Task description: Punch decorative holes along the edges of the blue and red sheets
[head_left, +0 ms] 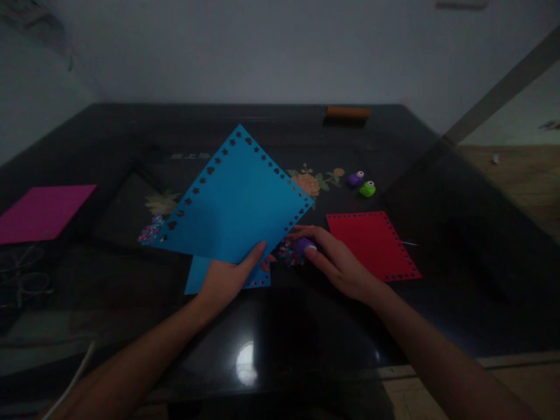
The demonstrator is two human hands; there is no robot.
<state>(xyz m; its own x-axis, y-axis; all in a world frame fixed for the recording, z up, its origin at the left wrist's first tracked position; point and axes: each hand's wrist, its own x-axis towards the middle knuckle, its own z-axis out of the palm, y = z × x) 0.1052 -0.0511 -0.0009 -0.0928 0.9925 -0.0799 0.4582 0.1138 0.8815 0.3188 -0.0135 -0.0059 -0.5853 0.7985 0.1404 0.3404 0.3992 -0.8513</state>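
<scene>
Your left hand [227, 277] pinches the blue sheet [231, 198] above the desk [280, 338] — two edges punched, the lower ones seem bare; your right hand [335, 262] clasps a purple punch [303, 245] beside the confetti [286, 255].

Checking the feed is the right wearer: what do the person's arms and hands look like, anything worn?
Both forearms are bare, no sleeves in view. The left hand and right hand wear no gloves, rings or watch that the dim picture shows. The right hand's fingernails look pale.
</scene>
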